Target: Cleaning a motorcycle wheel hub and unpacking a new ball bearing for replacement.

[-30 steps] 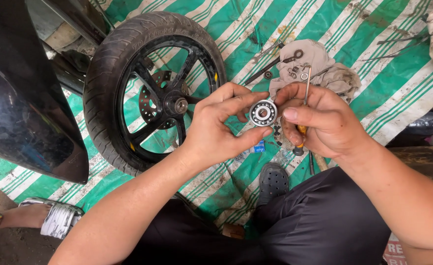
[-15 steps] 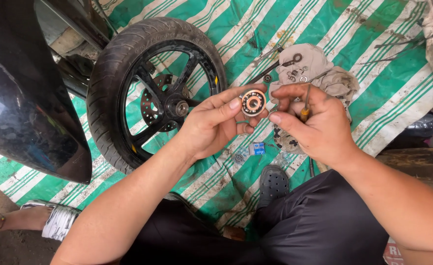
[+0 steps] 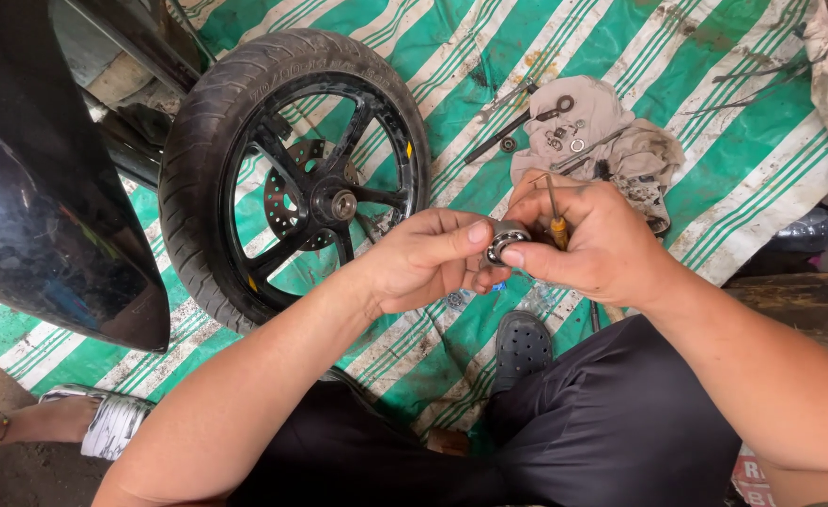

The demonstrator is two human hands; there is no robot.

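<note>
My left hand [image 3: 430, 258] and my right hand [image 3: 590, 240] meet in front of me, both pinching a small round metal bearing [image 3: 505, 241] between thumbs and fingers. The bearing is turned edge-on and mostly hidden by my fingertips. My right hand also grips a thin tool with an orange handle [image 3: 557, 228], its metal shaft pointing up. A black motorcycle wheel [image 3: 282, 169] with tyre, spokes and brake disc lies flat on the green-and-white striped tarp [image 3: 714, 141], just left of my hands.
A grey rag [image 3: 611, 131] holding small metal parts and a wrench lies beyond my hands. A glossy black body panel [image 3: 38, 188] fills the left. My dark-trousered legs and a black sandal [image 3: 524, 345] are below. Another person's sandalled foot [image 3: 104, 422] rests at bottom left.
My hands have lowered and closed in around the bearing, turning it from face-up to edge-on. The view has shifted so the wheel sits further right.
</note>
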